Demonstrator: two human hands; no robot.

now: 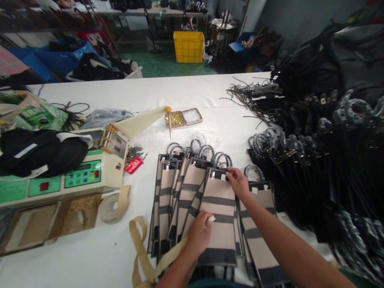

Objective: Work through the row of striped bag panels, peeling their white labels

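Observation:
Before me lie overlapping beige-and-black striped panels with black looped handles; the top panel (220,240) is at the middle. My left hand (200,232) rests on it with curled fingers, pinching a small white piece of tape (212,219). A strip of tan tape (168,259) passes beside the left wrist. My right hand (238,182) is at the panel's top right corner, fingertips pressed together at the edge beside a white tab (223,177). Whatever may be between those fingertips is hidden. Another panel (258,212) with two white tabs lies under my right forearm.
A machine with a green control panel (82,174) stands left, near a tape roll (108,208). Beyond the panels are a small box of gold-coloured parts (175,119) and a hammer-like tool (170,124). Black bags with wrapped handles (297,172) crowd the right side.

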